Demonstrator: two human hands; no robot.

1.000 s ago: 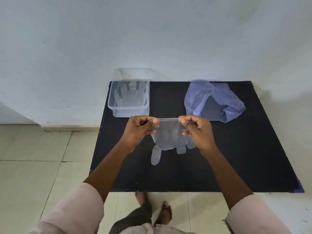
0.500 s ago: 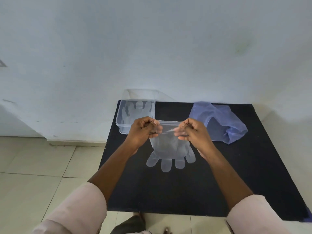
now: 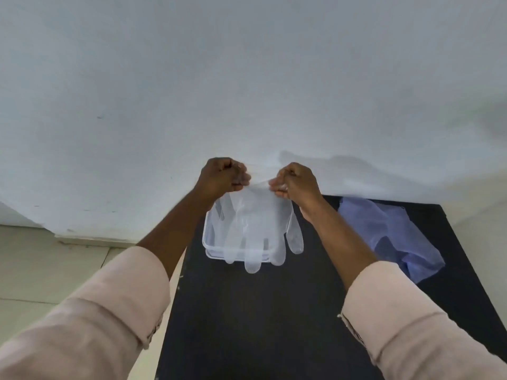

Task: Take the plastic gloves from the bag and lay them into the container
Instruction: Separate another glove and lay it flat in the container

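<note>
A clear plastic glove (image 3: 258,229) hangs fingers-down, stretched by its cuff between both hands. My left hand (image 3: 223,174) pinches the cuff's left corner and my right hand (image 3: 296,182) pinches the right corner. The glove dangles right above the clear plastic container (image 3: 210,242) at the table's far left, and its fingertips reach past the container's near rim. Another glove seems to lie inside, mostly hidden. The crumpled blue-violet plastic bag (image 3: 389,234) lies on the table to the right of my right forearm.
The black table (image 3: 274,325) stands against a white wall (image 3: 247,78). Its left edge borders a pale tiled floor (image 3: 41,270). My pink sleeves fill the lower corners of the view.
Both hands have carried the glove up and away from me, from mid-table to over the container. The camera has tilted up towards the wall.
</note>
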